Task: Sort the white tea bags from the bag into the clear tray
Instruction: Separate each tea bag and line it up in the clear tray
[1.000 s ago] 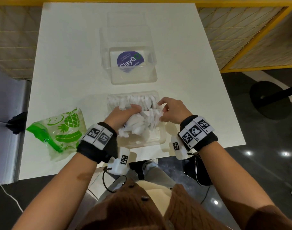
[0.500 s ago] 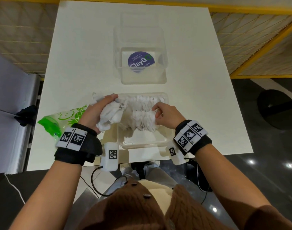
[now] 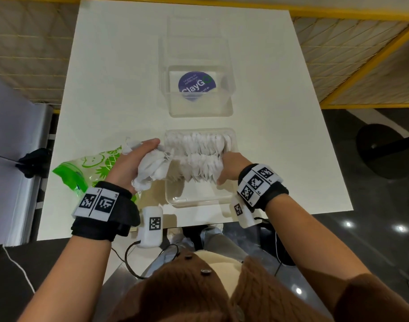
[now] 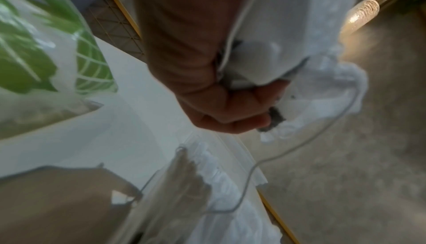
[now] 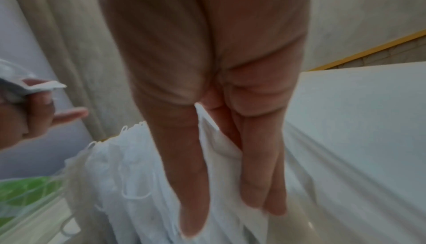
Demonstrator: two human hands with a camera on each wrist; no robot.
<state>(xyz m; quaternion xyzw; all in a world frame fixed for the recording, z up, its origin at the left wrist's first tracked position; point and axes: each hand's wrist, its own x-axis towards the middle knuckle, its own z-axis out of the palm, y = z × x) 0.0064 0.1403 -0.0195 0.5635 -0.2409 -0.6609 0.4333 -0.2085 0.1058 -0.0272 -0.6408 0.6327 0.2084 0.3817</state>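
The clear tray (image 3: 198,202) sits near the table's front edge with two rows of white tea bags (image 3: 198,144) standing in it. My left hand (image 3: 138,162) hovers just left of the tray and grips a crumpled bunch of tea bags (image 3: 153,170), fist closed around them (image 4: 265,56). My right hand (image 3: 231,169) is at the right end of the front row (image 3: 198,168). In the right wrist view, its thumb (image 5: 193,175) and fingers (image 5: 260,175) pinch tea bags (image 5: 226,147) between them. The green-printed plastic bag (image 3: 87,170) lies left of the tray, under my left wrist.
A clear box (image 3: 196,89) with a purple round label stands behind the tray at the table's middle. The white table (image 3: 106,89) ends close in front of the tray. A dark round stand base (image 3: 384,149) is on the floor to the right.
My left hand has pulled a bunch of tea bags out of the tray to its left side. My right hand slid to the right end of the front row.
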